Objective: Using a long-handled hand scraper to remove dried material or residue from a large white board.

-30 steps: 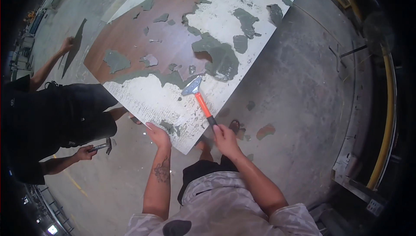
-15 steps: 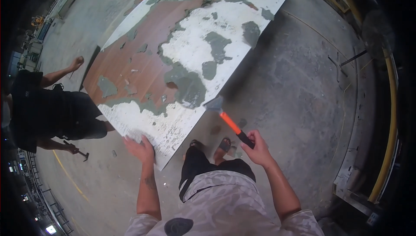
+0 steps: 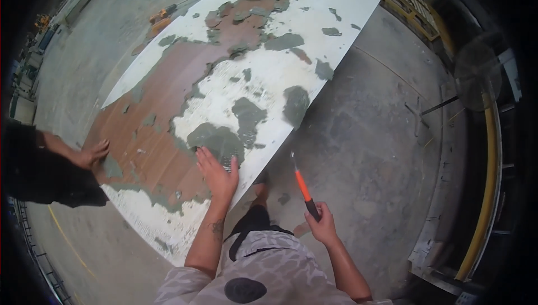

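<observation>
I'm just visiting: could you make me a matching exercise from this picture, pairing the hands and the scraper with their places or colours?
1. Wearer's left hand
2. Wearer's right hand
3. Co-worker's hand
4. Scraper

A. Around a black grip
B. Over the brown area
C. Partly orange
D. Over a large grey patch

Pairs: 1-D, 2-A, 3-B, 4-C

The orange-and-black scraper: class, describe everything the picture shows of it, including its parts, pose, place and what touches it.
The scraper has a slim, bright orange shaft, a black grip at its lower end and a narrow-looking, silvery, apparently metal head. The right hand holds it by the grip. In the view it slants, head uppermost and leaning left, against the grey floor beside the board; nothing else appears to touch it. The blade's condition is unclear.
</observation>
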Motion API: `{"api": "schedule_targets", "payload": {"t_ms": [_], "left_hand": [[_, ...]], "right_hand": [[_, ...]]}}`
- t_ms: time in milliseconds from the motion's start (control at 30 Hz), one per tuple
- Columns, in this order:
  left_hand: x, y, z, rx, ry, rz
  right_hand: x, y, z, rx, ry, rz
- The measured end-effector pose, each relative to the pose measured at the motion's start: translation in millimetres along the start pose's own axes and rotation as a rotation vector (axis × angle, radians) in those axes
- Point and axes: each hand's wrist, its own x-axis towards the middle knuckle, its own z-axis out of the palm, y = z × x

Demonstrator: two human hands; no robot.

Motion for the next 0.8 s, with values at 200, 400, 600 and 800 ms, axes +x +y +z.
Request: {"api": "schedule_targets", "payload": {"t_ms": [200,400,600,800], "left_hand": [[17,33,16,-0.297,-0.178,-0.047],[33,59,46,-0.291,-0.198,-0.065],[85,125,74,-0.418,0.021,-0.111],[137,145,82,-0.499,0.273,-0.352]], "right_hand": [[29,-8,-67,-0.022,0.133,0.091],[100,-16,-95,0.335,0.241,0.225],[173,-16,-157,0.137,0.15,0.142],[269,21,-250,0.027,0.01,-0.023]]}}
